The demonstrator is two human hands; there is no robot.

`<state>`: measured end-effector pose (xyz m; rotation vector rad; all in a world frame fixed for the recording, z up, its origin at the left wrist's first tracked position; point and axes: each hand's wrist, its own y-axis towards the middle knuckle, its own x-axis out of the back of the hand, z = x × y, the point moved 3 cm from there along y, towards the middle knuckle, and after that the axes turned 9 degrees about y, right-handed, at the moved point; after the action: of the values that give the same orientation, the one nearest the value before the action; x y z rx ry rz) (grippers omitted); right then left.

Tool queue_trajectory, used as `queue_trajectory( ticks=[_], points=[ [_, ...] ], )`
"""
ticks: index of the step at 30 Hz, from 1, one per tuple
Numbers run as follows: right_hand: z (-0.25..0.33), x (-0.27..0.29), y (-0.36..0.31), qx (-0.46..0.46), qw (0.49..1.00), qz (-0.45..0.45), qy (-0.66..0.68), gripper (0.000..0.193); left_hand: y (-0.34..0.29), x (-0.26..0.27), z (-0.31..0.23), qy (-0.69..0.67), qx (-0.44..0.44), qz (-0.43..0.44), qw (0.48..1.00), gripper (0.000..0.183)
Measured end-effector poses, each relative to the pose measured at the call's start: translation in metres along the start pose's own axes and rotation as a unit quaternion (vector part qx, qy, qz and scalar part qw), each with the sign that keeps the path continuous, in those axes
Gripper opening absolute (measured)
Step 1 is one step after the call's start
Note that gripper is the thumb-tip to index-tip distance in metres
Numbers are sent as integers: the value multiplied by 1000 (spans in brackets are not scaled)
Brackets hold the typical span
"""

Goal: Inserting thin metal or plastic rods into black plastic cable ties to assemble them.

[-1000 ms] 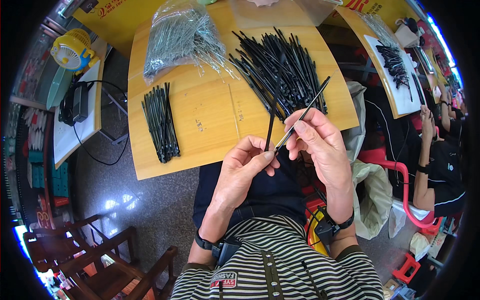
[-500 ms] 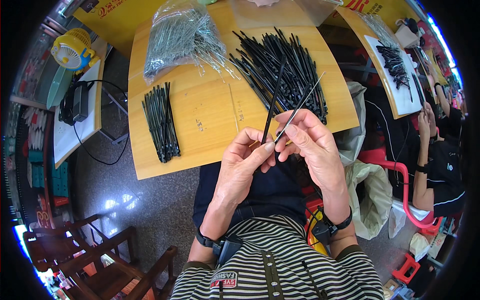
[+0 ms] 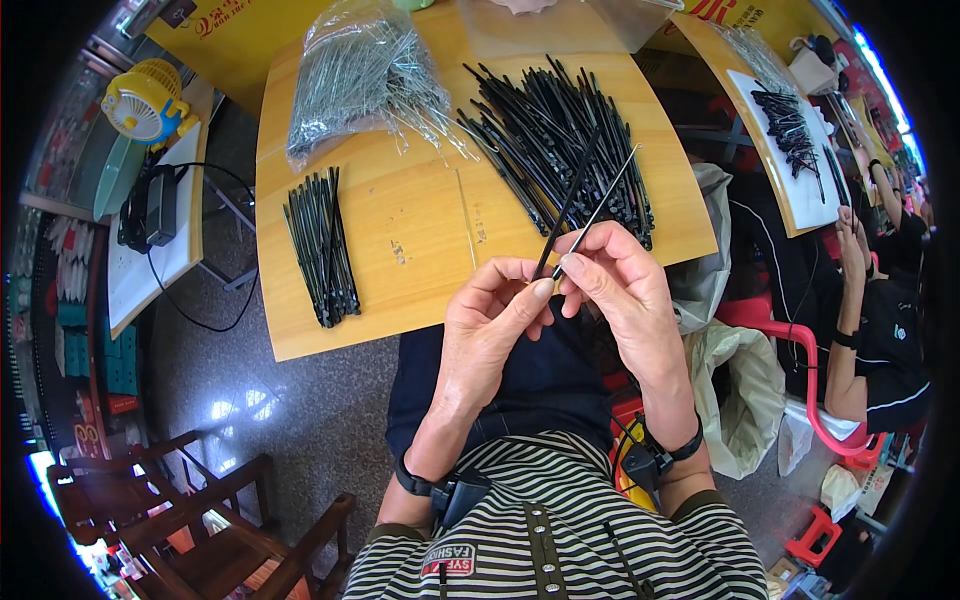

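Just past the table's front edge my left hand [image 3: 495, 325] pinches a thin black stick [image 3: 569, 200] between thumb and fingers. Close beside it, my right hand [image 3: 622, 285] is closed on a slender metal rod [image 3: 612, 191] with a small bent tip, slanting up to the right. The lower ends of both pieces meet between my fingertips, which hide how they touch. Beyond my hands lies a large loose pile of similar black sticks [image 3: 520, 120]. A smaller, neater bundle of black sticks [image 3: 322, 245] is at the table's left.
A clear plastic bag of thin metal wires [image 3: 350, 85] sits at the back of the wooden table [image 3: 400, 290]. One loose wire [image 3: 465, 215] lies mid-table. Further left is a yellow fan [image 3: 145, 105]. At right, a co-worker's arms [image 3: 850, 300] are near another table [image 3: 800, 200].
The black stick and the metal rod have tilted and shifted slightly, their lower ends now closer together. My hands have barely moved.
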<state>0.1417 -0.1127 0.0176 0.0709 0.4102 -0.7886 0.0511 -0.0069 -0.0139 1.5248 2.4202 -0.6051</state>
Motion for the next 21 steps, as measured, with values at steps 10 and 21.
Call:
queue_trajectory(
  ticks=[10, 21],
  points=[
    [-2, -4, 1, 2, 1000, -3, 8, 9, 1, 3, -4, 30, -13, -15, 999, 15],
    [4, -9, -1, -16, 991, -27, -128, 12, 1, 4, -1, 31, -9, -34, 999, 11]
  ],
)
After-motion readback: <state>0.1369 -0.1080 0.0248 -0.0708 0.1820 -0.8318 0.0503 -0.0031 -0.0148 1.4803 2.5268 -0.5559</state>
